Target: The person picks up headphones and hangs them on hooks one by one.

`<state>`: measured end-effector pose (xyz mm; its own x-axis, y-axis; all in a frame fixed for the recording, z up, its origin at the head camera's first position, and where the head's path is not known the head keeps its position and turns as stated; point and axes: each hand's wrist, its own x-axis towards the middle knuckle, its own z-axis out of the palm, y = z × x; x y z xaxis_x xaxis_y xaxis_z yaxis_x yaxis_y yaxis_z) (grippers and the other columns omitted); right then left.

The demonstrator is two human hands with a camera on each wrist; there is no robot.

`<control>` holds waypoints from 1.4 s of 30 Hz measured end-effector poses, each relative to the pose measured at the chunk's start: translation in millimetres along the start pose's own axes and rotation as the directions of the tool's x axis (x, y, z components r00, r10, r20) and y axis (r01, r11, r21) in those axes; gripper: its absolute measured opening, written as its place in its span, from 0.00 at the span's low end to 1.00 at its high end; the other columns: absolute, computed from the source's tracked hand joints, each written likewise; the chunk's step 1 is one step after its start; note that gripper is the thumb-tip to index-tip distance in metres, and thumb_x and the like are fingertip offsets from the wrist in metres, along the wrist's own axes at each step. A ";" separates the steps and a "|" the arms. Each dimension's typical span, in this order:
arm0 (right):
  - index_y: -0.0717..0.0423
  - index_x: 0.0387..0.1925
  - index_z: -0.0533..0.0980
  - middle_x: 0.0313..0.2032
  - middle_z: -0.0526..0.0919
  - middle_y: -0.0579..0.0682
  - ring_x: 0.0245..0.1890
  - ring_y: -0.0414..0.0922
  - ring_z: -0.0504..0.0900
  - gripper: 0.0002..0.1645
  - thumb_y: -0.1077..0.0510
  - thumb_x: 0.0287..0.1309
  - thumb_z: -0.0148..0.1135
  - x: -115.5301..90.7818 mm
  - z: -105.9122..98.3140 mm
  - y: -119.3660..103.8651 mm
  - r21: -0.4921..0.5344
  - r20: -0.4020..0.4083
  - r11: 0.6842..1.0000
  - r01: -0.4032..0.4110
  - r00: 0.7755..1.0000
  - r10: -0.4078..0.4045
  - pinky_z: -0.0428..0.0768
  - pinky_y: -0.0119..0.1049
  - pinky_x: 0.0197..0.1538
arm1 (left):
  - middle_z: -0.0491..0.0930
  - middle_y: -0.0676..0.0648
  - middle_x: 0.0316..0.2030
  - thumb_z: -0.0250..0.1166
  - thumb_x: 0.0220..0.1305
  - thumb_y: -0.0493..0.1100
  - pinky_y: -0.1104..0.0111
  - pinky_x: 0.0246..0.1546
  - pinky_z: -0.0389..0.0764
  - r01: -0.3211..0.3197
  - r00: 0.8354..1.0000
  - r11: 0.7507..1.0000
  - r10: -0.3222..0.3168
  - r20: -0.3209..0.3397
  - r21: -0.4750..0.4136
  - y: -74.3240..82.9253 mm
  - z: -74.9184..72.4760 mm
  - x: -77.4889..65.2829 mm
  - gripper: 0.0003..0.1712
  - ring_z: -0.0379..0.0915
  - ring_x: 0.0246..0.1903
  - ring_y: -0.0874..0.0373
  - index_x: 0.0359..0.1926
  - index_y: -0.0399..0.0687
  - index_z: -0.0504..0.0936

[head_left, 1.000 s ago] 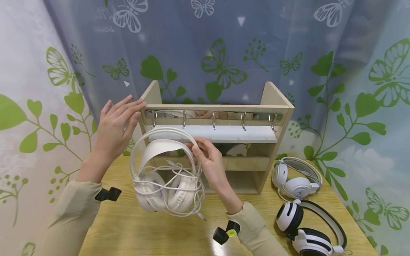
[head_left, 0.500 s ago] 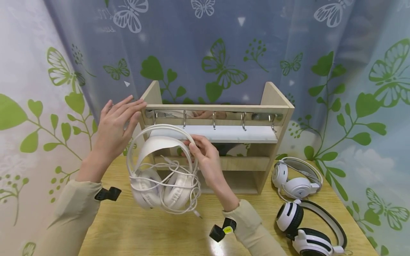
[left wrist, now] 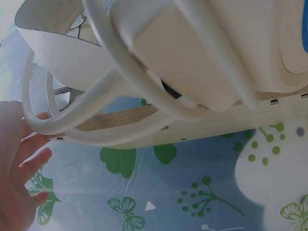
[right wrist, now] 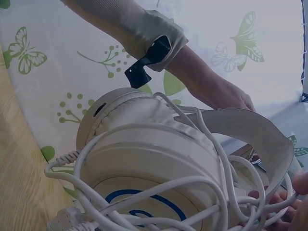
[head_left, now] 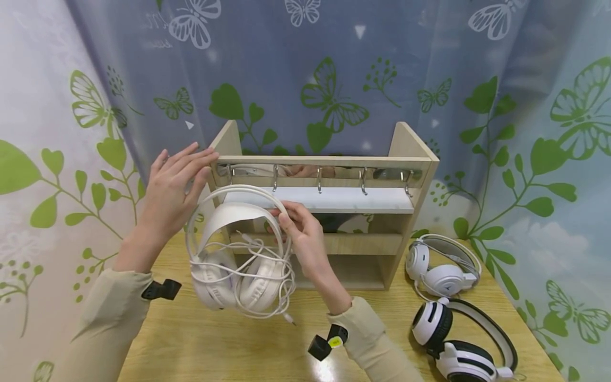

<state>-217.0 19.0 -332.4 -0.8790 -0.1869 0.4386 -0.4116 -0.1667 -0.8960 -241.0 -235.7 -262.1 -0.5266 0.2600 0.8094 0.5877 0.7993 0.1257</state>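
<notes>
White over-ear headphones hang upright in front of the left part of a wooden shelf rack, their white cable wound loosely round the ear cups. My right hand pinches the right side of their thin double headband, fingers partly behind it. In the right wrist view an ear cup with a blue ring mark fills the middle. My left hand rests with straight fingers on the rack's upper left corner. A row of metal hooks runs along the rack's front, just above and behind the headband.
Two more headphones lie at the right of the wooden table: a white headset and, nearer, a black-and-white headset. A white shelf sits below the hooks. A patterned curtain stands behind the rack.
My right hand has shifted the headphones slightly left and a little upward, with the dangling cable plug moving along. My left hand stays on the rack's corner.
</notes>
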 end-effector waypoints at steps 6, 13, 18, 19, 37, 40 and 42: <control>0.66 0.61 0.74 0.51 0.84 0.64 0.36 0.38 0.84 0.19 0.62 0.75 0.53 1.0 2.7 2.8 -0.004 -0.014 1.000 -0.001 1.000 0.001 0.83 0.34 0.35 | 0.79 0.44 0.63 0.55 0.78 0.45 0.45 0.76 0.45 0.004 1.000 1.000 -0.004 0.003 0.004 -0.8 0.8 -0.7 0.19 0.65 0.71 0.47 0.63 0.48 0.81; 0.65 0.61 0.75 0.52 0.84 0.64 0.37 0.40 0.84 0.19 0.62 0.74 0.54 2.3 4.9 5.5 -0.012 -0.033 1.000 -0.017 0.999 0.017 0.81 0.31 0.36 | 0.79 0.44 0.63 0.55 0.78 0.45 0.46 0.76 0.45 0.004 1.000 1.000 -0.004 0.001 0.000 -0.2 1.3 -0.3 0.19 0.65 0.71 0.47 0.63 0.48 0.81; 0.65 0.61 0.75 0.52 0.84 0.64 0.38 0.37 0.82 0.19 0.62 0.74 0.55 2.4 5.7 5.7 -0.022 -0.038 1.000 -0.020 0.999 0.019 0.80 0.30 0.36 | 0.79 0.44 0.63 0.55 0.78 0.44 0.46 0.76 0.45 0.005 1.000 1.000 -0.005 0.007 0.001 0.0 1.3 -0.2 0.19 0.65 0.71 0.47 0.63 0.48 0.81; 0.65 0.61 0.75 0.52 0.84 0.63 0.38 0.36 0.82 0.19 0.62 0.74 0.55 2.5 5.8 6.0 -0.023 -0.039 0.999 -0.022 0.999 0.021 0.80 0.30 0.36 | 0.79 0.44 0.63 0.55 0.78 0.44 0.46 0.76 0.45 0.005 1.000 1.000 -0.005 0.008 0.000 -0.1 1.2 -0.2 0.19 0.65 0.71 0.47 0.63 0.48 0.81; 0.64 0.60 0.76 0.51 0.85 0.64 0.35 0.35 0.83 0.18 0.62 0.73 0.57 9.6 11.4 14.0 -0.010 -0.043 0.999 -0.031 0.999 0.031 0.79 0.33 0.35 | 0.79 0.44 0.63 0.55 0.78 0.44 0.45 0.76 0.45 0.003 1.000 1.000 -0.003 0.005 0.005 1.1 -0.5 -1.3 0.19 0.65 0.71 0.47 0.63 0.48 0.81; 0.64 0.60 0.76 0.51 0.85 0.63 0.36 0.35 0.83 0.18 0.62 0.73 0.57 9.6 12.0 13.9 -0.012 -0.045 0.999 -0.036 0.998 0.036 0.79 0.32 0.35 | 0.79 0.44 0.63 0.55 0.78 0.45 0.45 0.76 0.45 0.002 1.000 1.000 -0.002 0.002 0.006 0.7 0.0 -1.4 0.19 0.65 0.71 0.47 0.63 0.48 0.81; 0.64 0.60 0.76 0.52 0.85 0.63 0.37 0.35 0.83 0.18 0.62 0.73 0.57 9.4 12.1 14.1 -0.013 -0.044 0.999 -0.035 0.998 0.034 0.79 0.31 0.35 | 0.79 0.44 0.63 0.55 0.78 0.45 0.45 0.76 0.45 0.001 1.000 1.000 -0.001 0.000 0.006 0.5 0.3 -1.5 0.19 0.65 0.71 0.47 0.63 0.48 0.81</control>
<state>-228.3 3.2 -340.1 -0.9022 -0.1496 0.4044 -0.3840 -0.1478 -0.9114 -240.0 -235.5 -263.4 -0.5274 0.2592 0.8091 0.5834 0.8028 0.1231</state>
